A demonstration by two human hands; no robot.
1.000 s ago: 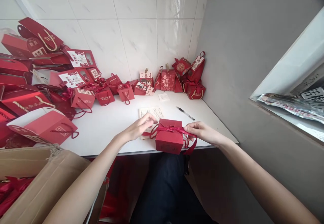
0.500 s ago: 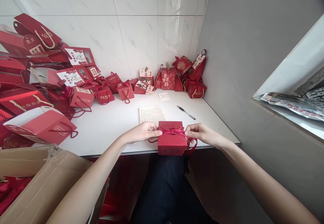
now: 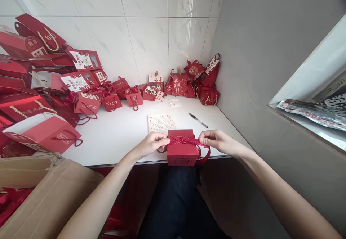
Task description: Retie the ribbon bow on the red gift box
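Observation:
A small red gift box (image 3: 181, 156) rests at the front edge of the white table, with a red cord handle at its left side. Across its top runs a red ribbon (image 3: 182, 140), gathered in a knot or bow at the middle. My left hand (image 3: 153, 142) pinches the ribbon at the box's left edge between thumb and fingers. On the other side, my right hand (image 3: 216, 140) pinches the ribbon just off the box's right edge. A loose ribbon end hangs in a loop below the right fingers.
Behind the box lie a sheet of handwritten paper (image 3: 161, 122), a pen (image 3: 198, 120) and a small white packet (image 3: 174, 103). Red gift boxes (image 3: 65, 138) are heaped on the left and line the wall. A cardboard carton (image 3: 54, 192) stands at front left; a grey wall is at right.
My right hand has drawn slightly right, away from the box, and the ribbon beside it is stretched straighter. My left hand and the box have shifted a little left.

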